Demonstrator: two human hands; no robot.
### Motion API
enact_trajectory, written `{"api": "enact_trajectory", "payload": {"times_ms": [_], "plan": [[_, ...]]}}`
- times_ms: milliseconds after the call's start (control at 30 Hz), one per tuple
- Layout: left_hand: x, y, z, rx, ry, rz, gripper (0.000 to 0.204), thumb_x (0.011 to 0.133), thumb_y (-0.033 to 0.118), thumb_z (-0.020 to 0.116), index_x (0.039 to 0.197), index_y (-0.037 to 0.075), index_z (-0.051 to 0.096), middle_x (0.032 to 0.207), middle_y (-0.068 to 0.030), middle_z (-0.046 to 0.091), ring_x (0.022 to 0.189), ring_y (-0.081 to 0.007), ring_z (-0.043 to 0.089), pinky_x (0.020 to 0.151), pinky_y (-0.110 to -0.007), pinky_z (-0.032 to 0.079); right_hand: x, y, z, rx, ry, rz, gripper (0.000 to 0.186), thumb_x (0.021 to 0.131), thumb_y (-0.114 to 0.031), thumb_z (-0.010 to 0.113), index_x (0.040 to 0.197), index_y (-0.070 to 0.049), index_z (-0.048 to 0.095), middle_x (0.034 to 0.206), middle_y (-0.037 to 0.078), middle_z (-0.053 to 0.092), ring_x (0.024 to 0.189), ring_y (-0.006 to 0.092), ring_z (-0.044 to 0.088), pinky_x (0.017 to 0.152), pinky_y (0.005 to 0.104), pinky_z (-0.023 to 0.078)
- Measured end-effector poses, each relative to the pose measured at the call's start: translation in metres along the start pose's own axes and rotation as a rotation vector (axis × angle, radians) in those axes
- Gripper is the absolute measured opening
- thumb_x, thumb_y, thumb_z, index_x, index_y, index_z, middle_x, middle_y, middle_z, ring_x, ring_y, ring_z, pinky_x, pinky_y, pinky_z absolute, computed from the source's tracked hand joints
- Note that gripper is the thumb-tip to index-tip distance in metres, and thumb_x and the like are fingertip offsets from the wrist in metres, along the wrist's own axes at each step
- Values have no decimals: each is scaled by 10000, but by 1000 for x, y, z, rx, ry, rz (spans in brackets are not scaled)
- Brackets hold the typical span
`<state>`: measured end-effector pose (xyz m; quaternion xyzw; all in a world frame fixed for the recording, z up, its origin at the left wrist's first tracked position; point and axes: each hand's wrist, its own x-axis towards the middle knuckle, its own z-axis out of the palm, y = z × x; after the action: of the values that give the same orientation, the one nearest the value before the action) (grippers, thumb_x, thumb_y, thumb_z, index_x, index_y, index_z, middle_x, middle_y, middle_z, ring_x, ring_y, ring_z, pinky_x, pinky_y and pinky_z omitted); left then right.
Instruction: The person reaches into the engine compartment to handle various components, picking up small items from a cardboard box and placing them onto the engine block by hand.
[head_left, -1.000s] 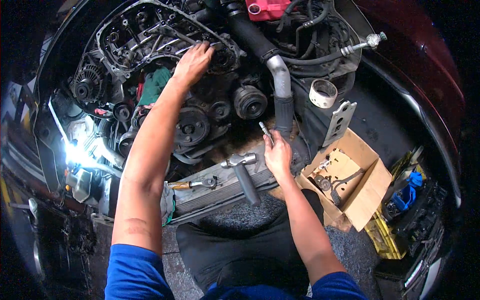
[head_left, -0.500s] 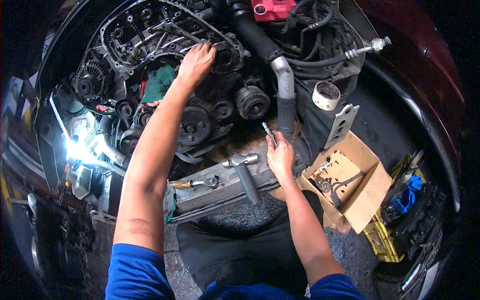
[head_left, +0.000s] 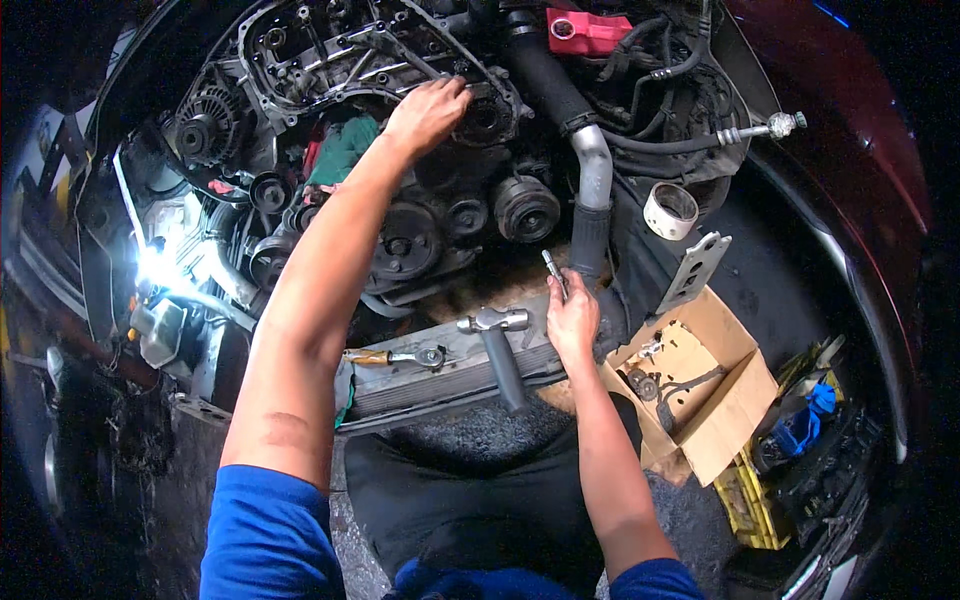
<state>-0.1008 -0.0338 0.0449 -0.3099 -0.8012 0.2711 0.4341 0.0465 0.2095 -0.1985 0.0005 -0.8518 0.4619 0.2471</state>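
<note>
Steel tool (head_left: 551,265) in the right hand (head_left: 573,318), left hand (head_left: 430,112) at the engine (head_left: 405,240)

From my distant seat I'm seeing the slim, shiny tool jutting past the right hand, just below a round, grooved pulley (head_left: 527,209); those fingers are wrapping around it. The left fingers are bending down at the oily metal rim of the engine, and I'm not able to tell whether they are pinching anything. Crumpled green cloth (head_left: 345,150) is lying beside that forearm. One smooth grey hammer (head_left: 505,365) and an amber-handled ratchet (head_left: 400,357) are resting on the flat ledge (head_left: 465,350). At far left a lamp (head_left: 158,268) is glaring; rough, speckled floor (head_left: 680,515) is showing below. On the right, a cardboard box (head_left: 745,385) is holding dark parts (head_left: 645,383). Brownish gap (head_left: 490,288) is running between pulley and ledge, while a ribbed black hose (head_left: 590,235) is bounding the right hand's far side.
</note>
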Motion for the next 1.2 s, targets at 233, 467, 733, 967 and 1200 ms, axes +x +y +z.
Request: {"api": "enact_trajectory", "payload": {"times_ms": [233, 467, 733, 967, 1200], "plan": [[0, -4, -3, -18, 29, 63, 365, 802, 56, 558, 1165, 27, 573, 1217, -152, 576, 1088, -288, 609, 921, -363, 514, 1, 2, 3, 14, 14, -4, 306, 938, -283, 575, 1116, -40, 627, 949, 253, 673, 891, 437, 644, 774, 487, 501], [6, -7, -6, -97, -87, 43, 378, 807, 52, 557, 1184, 37, 575, 1198, -148, 573, 1084, -290, 610, 894, -369, 531, 2, 3, 1, 22, 15, -14, 304, 941, -278, 571, 1113, -35, 627, 960, 258, 672, 889, 441, 643, 776, 489, 501], [5, -13, 2, -47, -26, 144, 375, 831, 80, 522, 1202, 46, 556, 1202, -144, 563, 1067, -286, 611, 854, -358, 549, 1, 2, 2, 2, -5, 6, 310, 944, -290, 568, 1115, -38, 626, 968, 256, 672, 897, 442, 643, 785, 485, 501], [8, -12, 3, -13, -97, 106, 301, 838, 98, 529, 1133, 48, 558, 1209, -145, 562, 1023, -276, 629, 856, -352, 550, 2, 5, 3, 7, 38, -48, 298, 936, -284, 585, 1100, -41, 633, 962, 250, 675, 882, 433, 648, 772, 484, 505], [9, -11, -3, 25, -106, 140, 314, 818, 129, 557, 1117, 41, 590, 1179, -143, 581, 971, -271, 654, 755, -358, 578, -1, 1, 2, 3, 33, -56, 281, 933, -267, 597, 1097, -44, 644, 947, 242, 680, 869, 421, 654, 765, 470, 505]]}}
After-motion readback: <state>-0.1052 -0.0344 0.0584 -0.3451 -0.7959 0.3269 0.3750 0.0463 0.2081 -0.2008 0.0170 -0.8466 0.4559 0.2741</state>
